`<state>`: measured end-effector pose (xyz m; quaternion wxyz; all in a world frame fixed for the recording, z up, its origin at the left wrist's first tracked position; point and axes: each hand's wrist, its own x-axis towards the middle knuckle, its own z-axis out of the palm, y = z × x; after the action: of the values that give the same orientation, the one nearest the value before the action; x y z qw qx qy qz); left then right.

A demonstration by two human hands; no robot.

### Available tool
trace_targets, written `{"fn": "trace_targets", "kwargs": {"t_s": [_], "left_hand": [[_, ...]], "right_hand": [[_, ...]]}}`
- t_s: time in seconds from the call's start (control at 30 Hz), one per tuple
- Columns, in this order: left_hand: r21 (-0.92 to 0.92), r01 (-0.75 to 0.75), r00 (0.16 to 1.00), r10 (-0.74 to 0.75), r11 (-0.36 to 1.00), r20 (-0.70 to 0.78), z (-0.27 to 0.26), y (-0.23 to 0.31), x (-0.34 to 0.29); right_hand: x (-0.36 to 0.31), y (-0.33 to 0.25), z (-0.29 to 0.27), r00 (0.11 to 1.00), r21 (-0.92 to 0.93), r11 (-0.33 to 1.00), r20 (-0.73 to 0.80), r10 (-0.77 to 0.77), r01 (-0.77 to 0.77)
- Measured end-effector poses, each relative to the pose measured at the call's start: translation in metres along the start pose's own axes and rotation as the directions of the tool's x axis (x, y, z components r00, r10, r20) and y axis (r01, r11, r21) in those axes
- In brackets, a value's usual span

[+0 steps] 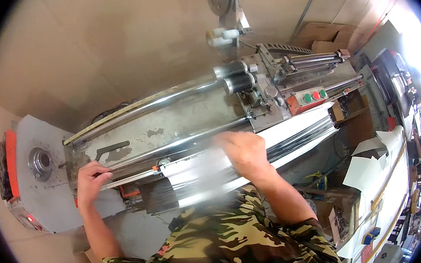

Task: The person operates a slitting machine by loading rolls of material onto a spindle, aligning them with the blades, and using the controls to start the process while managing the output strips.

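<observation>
My left hand is at the left end of a long metal machine, fingers closed in a pinch beside the end of a thin pale rail. What is in the pinch is too small to make out. My right hand is closed in a fist, partly smeared by motion, above a long stack of white and dark glossy strips. A whitish blur hangs under its fingers; I cannot tell what it is. A polished steel rod runs behind both hands. Behind the left hand lies a dark wrench.
An orange control box with green and red buttons sits on the machine beside black rollers. To the left stands a white housing with a round metal hub. White sheets and cardboard lie at right.
</observation>
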<state>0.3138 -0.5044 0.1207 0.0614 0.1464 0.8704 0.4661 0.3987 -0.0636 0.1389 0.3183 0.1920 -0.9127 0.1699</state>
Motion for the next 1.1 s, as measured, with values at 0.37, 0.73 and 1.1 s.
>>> {"fn": "trace_targets", "kwargs": {"t_s": [0.37,0.73,1.1], "left_hand": [[0.071,0.095,0.993,-0.089,0.993,-0.082,0.036,0.033,-0.012],[0.147,0.130,0.986,-0.112,0.981,-0.122,0.141,0.124,-0.009],[0.170,0.207,0.969,-0.178,0.964,-0.171,0.228,0.201,-0.029]], "right_hand": [[-0.059,0.112,-0.105,0.983,-0.163,0.971,-0.076,0.164,-0.175],[-0.124,0.209,-0.175,0.966,-0.075,0.967,-0.116,0.233,-0.242],[-0.169,0.276,-0.230,0.962,-0.029,0.963,-0.068,0.265,-0.267]]}}
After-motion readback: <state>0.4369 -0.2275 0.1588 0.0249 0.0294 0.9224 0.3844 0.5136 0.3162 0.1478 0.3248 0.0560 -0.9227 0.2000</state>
